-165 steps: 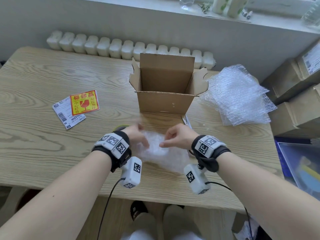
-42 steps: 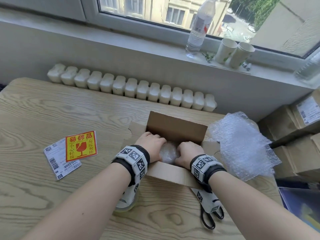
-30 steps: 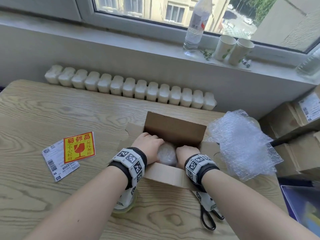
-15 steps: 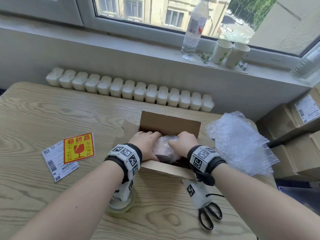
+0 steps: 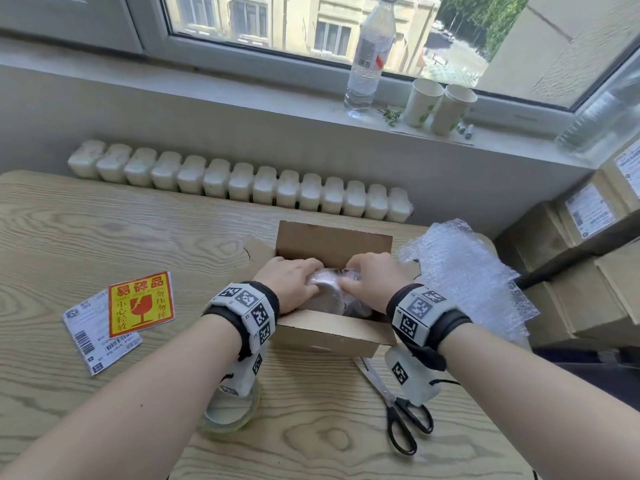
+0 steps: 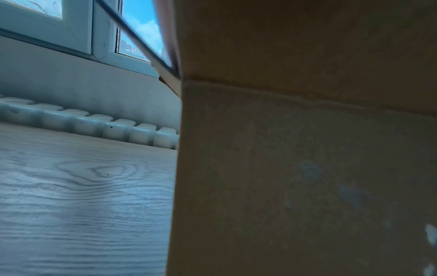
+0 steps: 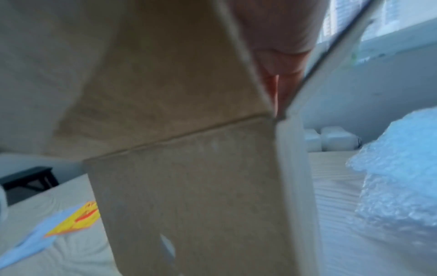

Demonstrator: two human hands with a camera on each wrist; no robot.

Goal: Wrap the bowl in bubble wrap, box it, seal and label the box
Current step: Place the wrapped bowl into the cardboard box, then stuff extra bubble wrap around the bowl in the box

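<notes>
The bowl, wrapped in bubble wrap (image 5: 329,289), sits tilted inside the open cardboard box (image 5: 325,332) at mid table. My left hand (image 5: 294,280) curls over the bundle's left side. On its right side, my right hand (image 5: 369,273) grips the top of it. Both sets of fingertips are partly hidden by the wrap. The left wrist view shows only the box's outer wall (image 6: 307,168) and table, no hand. In the right wrist view the box wall (image 7: 189,186) fills the middle, with the heel of my palm (image 7: 279,37) above it.
A red-yellow fragile sticker (image 5: 140,304) overlaps a shipping label (image 5: 90,337) on the left. A tape roll (image 5: 228,415) lies under my left wrist, and scissors (image 5: 401,410) are at the front right. Loose bubble wrap (image 5: 464,271) and stacked cartons (image 5: 588,278) are on the right.
The wrapped bowl went from the table into the box. Over the last second my hands came up from deep in the box and now sit on top of the bundle.
</notes>
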